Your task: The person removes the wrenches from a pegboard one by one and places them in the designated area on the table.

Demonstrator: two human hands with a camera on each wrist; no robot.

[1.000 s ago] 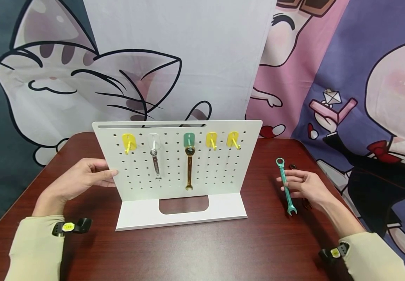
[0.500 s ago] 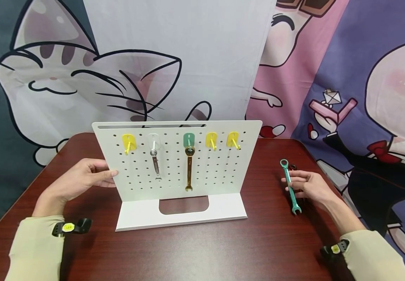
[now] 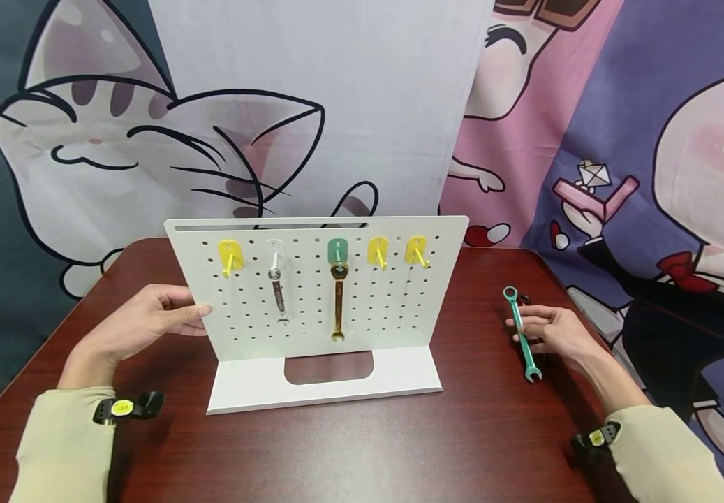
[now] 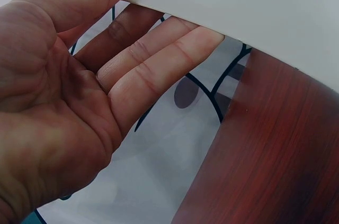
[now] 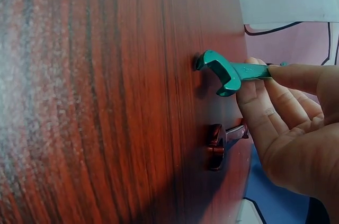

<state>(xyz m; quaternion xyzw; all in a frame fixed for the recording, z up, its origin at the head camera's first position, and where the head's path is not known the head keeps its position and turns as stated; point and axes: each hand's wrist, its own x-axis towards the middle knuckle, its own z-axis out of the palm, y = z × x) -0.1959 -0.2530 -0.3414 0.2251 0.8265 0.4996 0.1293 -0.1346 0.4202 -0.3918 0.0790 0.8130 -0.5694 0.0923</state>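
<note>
1 green wrench pinched, pegboard edge well apart

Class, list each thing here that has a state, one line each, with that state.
Pegboard, standing on the table
Left hand, holding the pegboard's side edge
Right hand, pinching the green wrench
Green wrench, held, not hung
Dark wrench, lying on the table
Silver wrench, hanging from the clear hook
Gold wrench, hanging from the green hook
Yellow hooks, all three bare

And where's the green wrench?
In the head view, the green wrench is on the right side, past the white pegboard, held in the person's right hand. The right wrist view shows a dark reddish wrench close by.
</note>
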